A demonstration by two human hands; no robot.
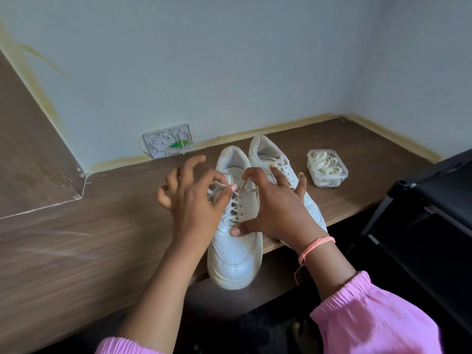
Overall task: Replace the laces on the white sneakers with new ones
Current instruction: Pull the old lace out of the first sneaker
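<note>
Your left hand (190, 200) pinched the lace (219, 186) of the near sneaker (235, 251). Your right hand (275, 208) rested on that sneaker, its fingers (301, 181) spread and holding nothing.

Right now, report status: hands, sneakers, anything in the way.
Left hand pinching the near sneaker's lace. Right hand spread over both sneakers, finger at the lace. Far sneaker laced. Tub of laces to the right, nothing blocking.
</note>
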